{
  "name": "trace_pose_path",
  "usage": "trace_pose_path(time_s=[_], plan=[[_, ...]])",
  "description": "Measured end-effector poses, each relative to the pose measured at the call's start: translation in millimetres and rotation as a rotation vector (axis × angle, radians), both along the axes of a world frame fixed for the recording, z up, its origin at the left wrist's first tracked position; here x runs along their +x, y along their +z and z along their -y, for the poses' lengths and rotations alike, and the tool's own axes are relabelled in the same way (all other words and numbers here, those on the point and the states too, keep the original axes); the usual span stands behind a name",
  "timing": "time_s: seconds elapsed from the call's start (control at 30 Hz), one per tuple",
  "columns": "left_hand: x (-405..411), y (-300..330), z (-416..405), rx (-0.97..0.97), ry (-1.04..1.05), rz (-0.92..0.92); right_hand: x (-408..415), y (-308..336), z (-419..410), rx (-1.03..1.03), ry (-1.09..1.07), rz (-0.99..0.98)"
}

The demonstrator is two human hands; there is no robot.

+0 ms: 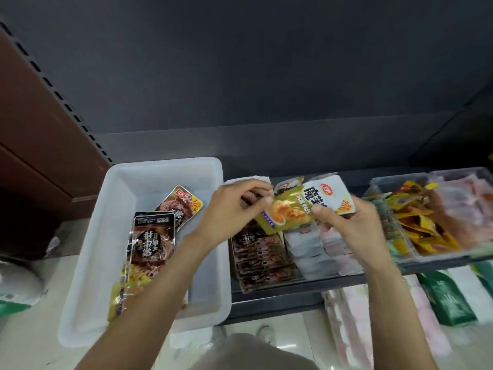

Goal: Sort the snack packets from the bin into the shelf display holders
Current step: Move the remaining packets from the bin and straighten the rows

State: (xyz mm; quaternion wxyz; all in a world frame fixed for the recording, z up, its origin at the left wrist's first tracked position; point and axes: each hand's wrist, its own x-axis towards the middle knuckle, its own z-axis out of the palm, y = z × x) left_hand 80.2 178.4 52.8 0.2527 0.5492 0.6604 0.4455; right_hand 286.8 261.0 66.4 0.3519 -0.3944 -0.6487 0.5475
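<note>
Gold-white packet (304,206) between both hands (232,212)

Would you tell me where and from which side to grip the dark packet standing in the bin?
Probably pinch the dark packet by its top sealed edge, coming from above. It leans upright against other packets in the white bin, so that flat edge is free, while its lower end is tucked among them near the left forearm.

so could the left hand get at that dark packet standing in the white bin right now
Probably not at once: the left hand is pinching the yellow-and-white packet together with the right hand. Nothing covers the dark packet in the white bin, so once freed it looks reachable.
</note>
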Motion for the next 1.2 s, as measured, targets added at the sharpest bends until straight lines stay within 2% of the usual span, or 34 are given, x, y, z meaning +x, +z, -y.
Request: trace_pose_path(time_s=[0.07,0.17,0.27,0.4,0.53,0.7,0.87,1.0,1.1,1.2], plan=[[10.4,-9.8,-22.9,0.032,0.088,-0.108,17.7,0.5,-13.5,-0.001,-0.184,-0.068],[24.5,-23.2,-50.8,0.045,0.070,-0.362,33.1,1.2,-40.0,-0.003,-0.334,-0.158],[39.1,-29.1,-68.4,-0.063,0.022,-0.609,32.0,4.5,-65.6,-0.010,-0.362,-0.237],[47.8,-29.8,-71.0,-0.138,-0.021,-0.756,14.3,8.0,-95.4,0.031,-0.296,-0.192],[49.4,-32.6,-58.4,-0.110,-0.050,-0.740,-9.1,5.8,-114.1,0.204,-0.055,0.020],[51.3,-37.6,-54.8,-0.025,0.000,-0.671,-27.4,-11.5,-122.6,0.579,0.246,0.461],[48.0,-45.7,-56.8,-0.041,-0.016,-0.695,-47.0,-35.5,-110.6,0.676,0.450,0.782],[47.3,-44.6,-51.3,-0.025,-0.011,-0.599,-60.4,-40.1,-115.0,0.797,0.450,0.904],[39.3,-41.7,-34.3,0.032,0.039,-0.544,-67.0,-40.3,-111.9,0.789,0.413,1.012],[15.9,-40.3,-2.3,0.087,0.152,-0.466,-62.0,-32.9,-101.2,0.663,0.393,0.876]])
